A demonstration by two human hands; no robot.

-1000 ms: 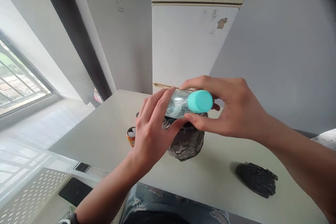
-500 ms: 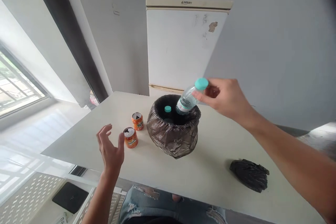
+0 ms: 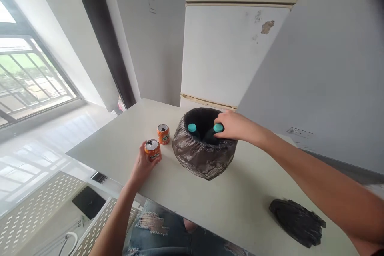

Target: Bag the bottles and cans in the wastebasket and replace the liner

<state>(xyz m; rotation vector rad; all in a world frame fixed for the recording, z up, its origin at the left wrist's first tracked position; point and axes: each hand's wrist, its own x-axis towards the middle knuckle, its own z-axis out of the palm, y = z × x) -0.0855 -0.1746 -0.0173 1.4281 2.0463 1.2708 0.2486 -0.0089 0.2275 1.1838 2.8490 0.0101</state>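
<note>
My left hand (image 3: 145, 167) is wrapped round an orange soda can (image 3: 153, 149), which stands upright with its top opened. A second orange soda can (image 3: 163, 134) stands just behind it. To their right is a bin lined with a dark plastic bag (image 3: 204, 158). My right hand (image 3: 232, 125) reaches over the bin's right rim, its fingers round the neck of a plastic bottle with a teal cap (image 3: 218, 128); the bottle's body is mostly hidden inside. Another teal-capped bottle (image 3: 192, 128) leans in the left part of the bin.
A folded black plastic bag (image 3: 297, 222) lies at the right of the white table (image 3: 240, 208). Behind the table stands a white fridge (image 3: 222, 52). Below left, a perforated white basket (image 3: 39, 204) and a black flat object (image 3: 89, 202) show.
My right hand has lowered the bottle from above the rim into the bin. My left hand, open before, has closed round the nearer can. The view has shifted left.
</note>
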